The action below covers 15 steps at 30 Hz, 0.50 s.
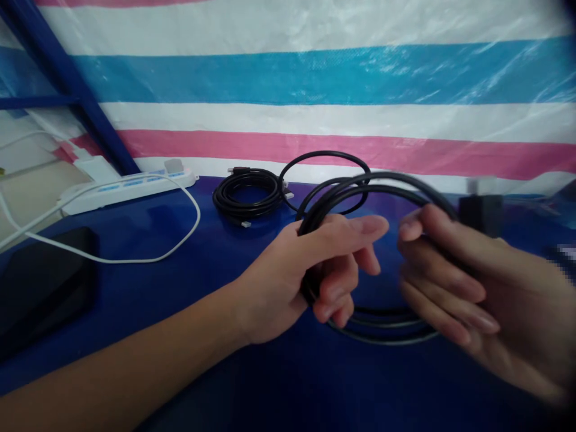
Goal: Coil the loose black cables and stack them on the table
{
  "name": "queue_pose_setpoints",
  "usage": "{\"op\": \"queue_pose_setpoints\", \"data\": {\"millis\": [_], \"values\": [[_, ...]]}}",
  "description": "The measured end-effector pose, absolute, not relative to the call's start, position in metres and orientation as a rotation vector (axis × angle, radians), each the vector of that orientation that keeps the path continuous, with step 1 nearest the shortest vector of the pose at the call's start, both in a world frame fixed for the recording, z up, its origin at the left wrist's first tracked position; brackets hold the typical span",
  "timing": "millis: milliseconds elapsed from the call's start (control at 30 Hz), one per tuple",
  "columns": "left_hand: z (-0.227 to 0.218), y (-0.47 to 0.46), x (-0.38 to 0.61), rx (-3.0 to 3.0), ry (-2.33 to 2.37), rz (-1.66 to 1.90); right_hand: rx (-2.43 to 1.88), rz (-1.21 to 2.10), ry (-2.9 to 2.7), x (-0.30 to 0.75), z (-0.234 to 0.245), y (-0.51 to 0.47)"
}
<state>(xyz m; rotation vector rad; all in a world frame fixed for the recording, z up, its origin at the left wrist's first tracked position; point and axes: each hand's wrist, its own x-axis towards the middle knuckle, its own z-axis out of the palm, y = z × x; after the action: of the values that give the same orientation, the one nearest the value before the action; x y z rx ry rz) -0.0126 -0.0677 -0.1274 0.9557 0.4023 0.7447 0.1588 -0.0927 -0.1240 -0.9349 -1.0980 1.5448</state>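
My left hand (315, 270) is wrapped around several loops of a black cable (387, 180), with the thumb stretched along the top. The loops stand up between my two hands and sag below them near the table. My right hand (468, 288) is curled with its thumb and index finger pinching the cable on the right side of the loops. Behind that hand, the cable's blurred black plug (481, 211) sticks up with a lighter tip. One looser loop of black cable (324, 154) arches up behind my left hand.
A coiled black cable (247, 195) with silver USB plugs lies at the back of the blue table (202, 366). At left stand a white power strip (130, 191), a looped white cord (153, 260) and a dark flat object (49, 282). A striped plastic sheet (315, 78) hangs behind.
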Motion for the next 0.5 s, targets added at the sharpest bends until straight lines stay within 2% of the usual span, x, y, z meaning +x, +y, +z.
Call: {"op": "queue_pose_setpoints", "data": {"millis": [100, 367, 500], "values": [[-0.1269, -0.0702, -0.0107, 0.941, 0.378, 0.755, -0.903, 1.49, -1.05, 0.1591, -0.1231, -0.0927], [-0.1196, -0.0648, -0.0127, 0.797, 0.513, 0.717, -0.971, 1.789, -1.146, 0.1568, -0.1249, -0.0946], [-0.1209, -0.0686, -0.0136, 0.866, 0.462, 0.66, -1.013, 1.767, -1.205, 0.1646, -0.1221, -0.0937]]}}
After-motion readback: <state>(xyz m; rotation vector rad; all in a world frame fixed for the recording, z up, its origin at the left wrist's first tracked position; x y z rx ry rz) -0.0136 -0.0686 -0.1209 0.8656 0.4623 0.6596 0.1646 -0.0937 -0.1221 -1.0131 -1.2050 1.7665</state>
